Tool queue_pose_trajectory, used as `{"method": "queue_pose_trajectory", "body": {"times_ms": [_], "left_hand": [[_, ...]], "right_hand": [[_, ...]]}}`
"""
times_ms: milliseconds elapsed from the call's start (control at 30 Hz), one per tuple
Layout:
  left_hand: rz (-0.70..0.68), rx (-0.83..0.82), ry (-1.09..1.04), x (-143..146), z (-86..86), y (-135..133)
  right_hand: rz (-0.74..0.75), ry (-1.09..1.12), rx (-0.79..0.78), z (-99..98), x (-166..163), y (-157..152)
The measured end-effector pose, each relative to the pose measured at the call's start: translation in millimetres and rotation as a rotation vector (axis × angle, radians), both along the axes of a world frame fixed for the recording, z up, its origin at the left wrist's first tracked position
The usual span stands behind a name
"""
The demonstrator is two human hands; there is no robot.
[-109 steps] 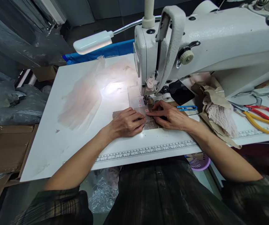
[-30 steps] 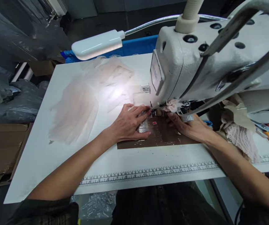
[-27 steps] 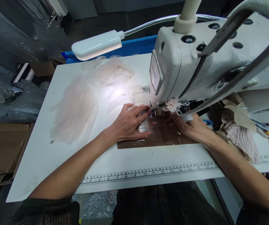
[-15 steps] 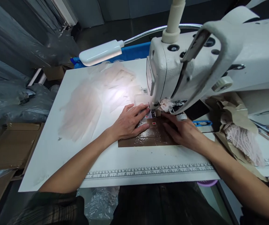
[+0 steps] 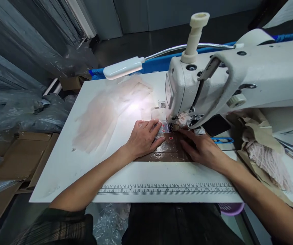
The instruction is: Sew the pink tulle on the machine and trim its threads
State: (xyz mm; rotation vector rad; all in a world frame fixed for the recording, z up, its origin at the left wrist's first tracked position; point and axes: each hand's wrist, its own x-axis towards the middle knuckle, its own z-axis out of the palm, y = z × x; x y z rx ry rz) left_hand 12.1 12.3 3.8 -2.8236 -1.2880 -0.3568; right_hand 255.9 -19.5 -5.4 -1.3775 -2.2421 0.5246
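Note:
My left hand (image 5: 144, 139) lies palm down with its fingers apart, just left of the sewing machine's presser foot (image 5: 171, 128). Under its fingertips and thumb is a brown, tape-covered plate (image 5: 166, 148) with small red marks. On the foot's other side, my right hand (image 5: 202, 147) rests on the plate's right part. Its index finger reaches toward a small round metal piece (image 5: 175, 127) by the foot, and the thumb is spread away from it. Pale sheer fabric is not clearly visible under either hand. A pale ruffled scrap (image 5: 183, 117) hangs by the needle area.
The white sewing machine (image 5: 258, 75) stands over the table's right side, with a lamp (image 5: 123, 68) behind. Pale sheer fabric pieces (image 5: 95, 119) lie at left. Right of my hand are a blue thread snipper (image 5: 222, 140), brown paper (image 5: 266, 136) and pink fringe (image 5: 270, 163).
The whole view has shifted, with the machine now lower and slightly further right. My left fingertips have drawn back a little from the presser foot. My right hand stays beside it.

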Motion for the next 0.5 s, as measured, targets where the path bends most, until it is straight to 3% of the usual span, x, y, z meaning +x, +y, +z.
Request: {"method": "queue_pose_trajectory", "body": {"times_ms": [133, 267, 367, 500], "left_hand": [[-0.030, 0.013, 0.022, -3.0, 9.3, 0.6], [-0.078, 0.024, 0.048, -7.9, 22.7, 20.3], [-0.155, -0.002, 0.051, -5.3, 27.7, 43.2], [-0.241, -0.054, 0.087, 4.3, 25.5, 70.2]], "right_hand": [[-0.003, 0.046, -0.172, 18.2, 7.4, 5.6], [0.201, -0.005, -0.244, 50.5, 10.8, 0.3], [0.302, 0.017, -0.289, 79.1, 7.7, -13.6], [0.279, 0.143, -0.212, 104.8, 14.0, -51.8]]}}
